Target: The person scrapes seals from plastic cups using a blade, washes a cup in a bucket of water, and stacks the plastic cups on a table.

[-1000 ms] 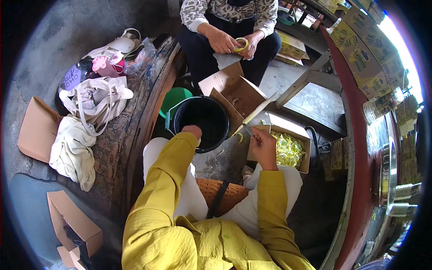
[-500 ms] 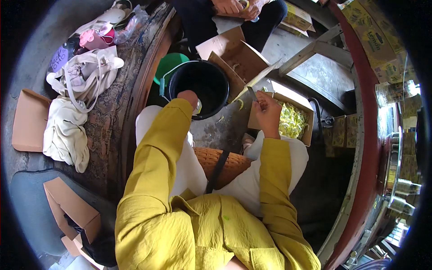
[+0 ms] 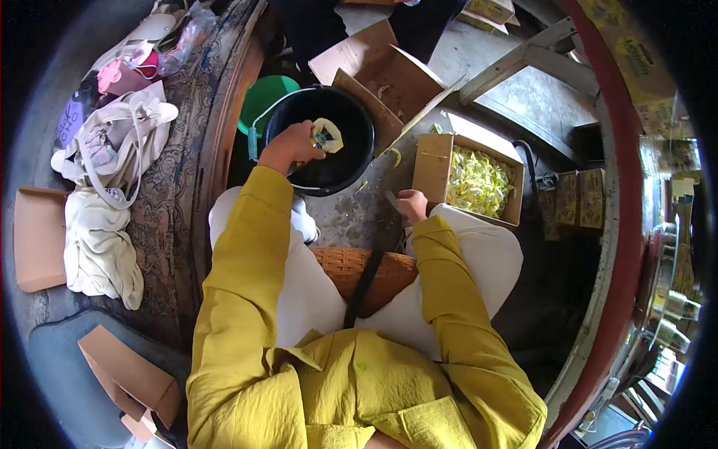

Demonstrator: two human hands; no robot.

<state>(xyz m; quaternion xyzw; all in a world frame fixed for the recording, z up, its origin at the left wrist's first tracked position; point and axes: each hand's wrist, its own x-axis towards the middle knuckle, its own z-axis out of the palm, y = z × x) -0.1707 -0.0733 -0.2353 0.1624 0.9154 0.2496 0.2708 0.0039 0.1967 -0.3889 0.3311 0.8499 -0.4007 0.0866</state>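
From where I stand, the hollow yellow-rimmed piece (image 3: 337, 140) is over the mouth of the black bucket (image 3: 363, 162), inside the rim and a little toward its left edge. The left hand (image 3: 290, 145) has it: fingers bent round its near left side, thumb side toward the middle, the grip closed down to the width of the piece. Its hollow faces mostly upward, and being roundish it shows no clear long axis.

The right hand (image 3: 413, 204) is well apart from it, low on the right near that knee, so the piece lies up and to the left of those fingers. They are curled into a fist with hardly any gap, round a short flat blade (image 3: 390, 198), partly hidden, which points up and left, toward the bucket's side. Blade and piece do not touch.

The bucket stands on the floor (image 3: 336, 223), just beside the right long edge of the patterned bench (image 3: 179, 168), with a green basin (image 3: 262, 99) behind its far left rim. Just beyond the right fist, a carton (image 3: 431, 162) holds yellow-green shreds (image 3: 482, 179); another cardboard box (image 3: 366, 49) stands past the bucket's far right rim.
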